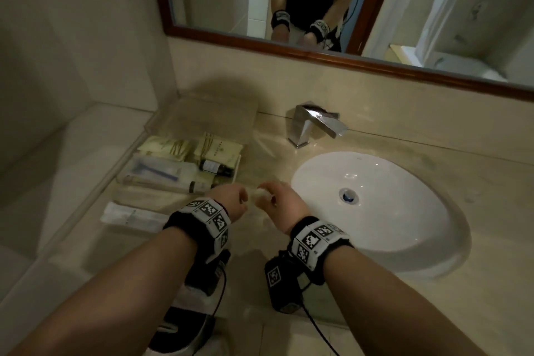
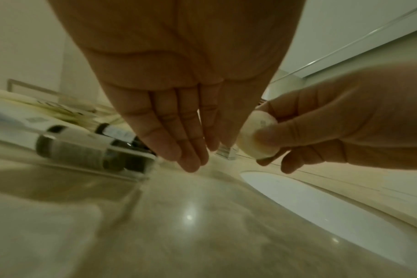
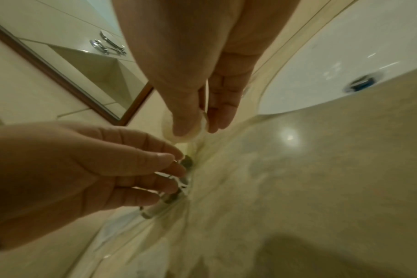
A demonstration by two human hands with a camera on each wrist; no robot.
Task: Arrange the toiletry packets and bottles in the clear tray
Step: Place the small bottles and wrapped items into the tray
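A glossy beige stone tabletop (image 1: 476, 211) runs along a tiled bathroom wall under a wood-framed mirror (image 1: 318, 3), with a white oval sink (image 1: 404, 211) sunk into it and a chrome faucet (image 1: 315, 124) behind the basin. In the corner left of the sink sits the clear tray (image 1: 179, 113), its far part bare and its near part filled: cream packets (image 1: 187, 147) lie at the middle, a clear-wrapped toothbrush packet (image 1: 161, 172) lies across the tray's left side, and two small dark bottles (image 1: 215, 167) lie on their sides with their long axes running left to right. A long white packet (image 1: 133, 217) lies on the tabletop just in front of the tray, lengthwise left to right. The right hand (image 1: 281, 202) pinches a small round cream packet (image 2: 257, 137) between thumb and fingers, held above the tabletop between the tray's near right corner and the sink rim; its facing is too blurred to tell. The left hand (image 1: 229, 202) hovers just beside it with fingers straight and close together, holding nothing, above the tray's near edge.
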